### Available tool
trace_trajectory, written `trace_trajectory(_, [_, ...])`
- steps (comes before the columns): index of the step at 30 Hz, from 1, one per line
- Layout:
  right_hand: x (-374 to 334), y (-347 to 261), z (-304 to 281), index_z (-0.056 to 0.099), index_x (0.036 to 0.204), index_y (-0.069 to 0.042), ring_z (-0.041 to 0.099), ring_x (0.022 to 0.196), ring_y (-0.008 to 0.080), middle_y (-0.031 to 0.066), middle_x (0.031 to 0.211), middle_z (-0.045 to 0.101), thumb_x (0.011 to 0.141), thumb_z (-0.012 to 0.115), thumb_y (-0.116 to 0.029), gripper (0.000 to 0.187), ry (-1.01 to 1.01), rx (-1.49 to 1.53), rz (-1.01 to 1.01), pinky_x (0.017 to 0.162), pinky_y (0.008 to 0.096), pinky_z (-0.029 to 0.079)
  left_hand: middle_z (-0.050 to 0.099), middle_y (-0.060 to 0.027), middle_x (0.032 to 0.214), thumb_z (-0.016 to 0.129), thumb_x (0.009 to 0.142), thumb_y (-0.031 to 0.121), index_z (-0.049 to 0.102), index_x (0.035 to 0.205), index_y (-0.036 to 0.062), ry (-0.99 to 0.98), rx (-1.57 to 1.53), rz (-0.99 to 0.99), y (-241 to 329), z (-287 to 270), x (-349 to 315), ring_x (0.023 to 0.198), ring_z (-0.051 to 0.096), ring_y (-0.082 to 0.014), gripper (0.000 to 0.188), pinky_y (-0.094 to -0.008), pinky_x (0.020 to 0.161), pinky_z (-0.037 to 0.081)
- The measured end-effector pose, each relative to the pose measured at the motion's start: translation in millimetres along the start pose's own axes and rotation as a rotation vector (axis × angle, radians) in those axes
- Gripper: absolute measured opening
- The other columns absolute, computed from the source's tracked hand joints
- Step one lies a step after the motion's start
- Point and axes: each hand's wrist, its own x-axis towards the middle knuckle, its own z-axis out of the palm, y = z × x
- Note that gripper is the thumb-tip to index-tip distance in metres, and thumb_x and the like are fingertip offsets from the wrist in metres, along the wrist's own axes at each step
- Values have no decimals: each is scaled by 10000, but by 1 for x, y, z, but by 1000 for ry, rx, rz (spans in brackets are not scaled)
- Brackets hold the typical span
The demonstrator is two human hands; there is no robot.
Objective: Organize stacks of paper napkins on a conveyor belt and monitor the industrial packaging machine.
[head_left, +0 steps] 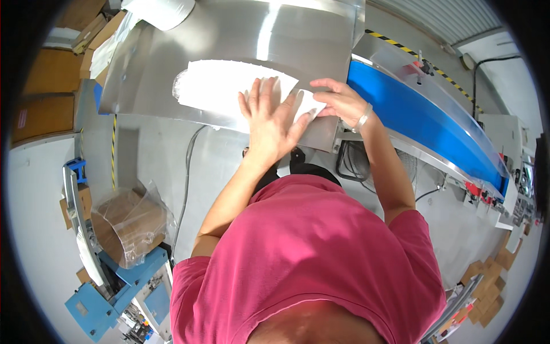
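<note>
A long white stack of soft, thin sheets [212,86] lies on a stainless steel table, its left end wrapped in clear plastic film. My left hand [267,123] rests on the right part of the stack, palm down and fingers spread. Off the stack's right end, a white folded sheet [308,103] stands partly raised between my hands. My right hand [342,104] grips that sheet's right edge, with the index finger stretched out above it. My left thumb reaches close to the sheet's lower edge. Glare washes out the stack's separate layers.
The steel table [229,34] ends just right of my right hand, beside a blue conveyor belt [424,120] with a clear guard. A white roll-like item [163,11] sits at the far left. A black cable [188,172] runs across the floor near a plastic-lined carton [129,223].
</note>
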Motion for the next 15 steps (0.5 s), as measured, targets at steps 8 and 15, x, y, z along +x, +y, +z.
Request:
trace_trajectory(8, [-37, 39, -45, 537, 1162, -1, 597, 966, 192, 99, 1061, 599, 871, 581, -254, 388, 289, -171, 63, 789, 359, 521, 361, -204, 1335, 617, 791, 130, 513, 1234, 94, 10, 182, -61, -24, 4, 3, 1272, 292, -387, 456, -553, 1044, 186])
trace_trajectory(15, [-43, 70, -90, 565, 1092, -1, 615, 851, 158, 88, 981, 630, 808, 679, -188, 359, 484, 76, -185, 683, 268, 532, 420, -157, 1299, 607, 793, 83, 567, 1177, 107, 29, 160, -21, -24, 6, 0, 1243, 343, -366, 386, -548, 1030, 215])
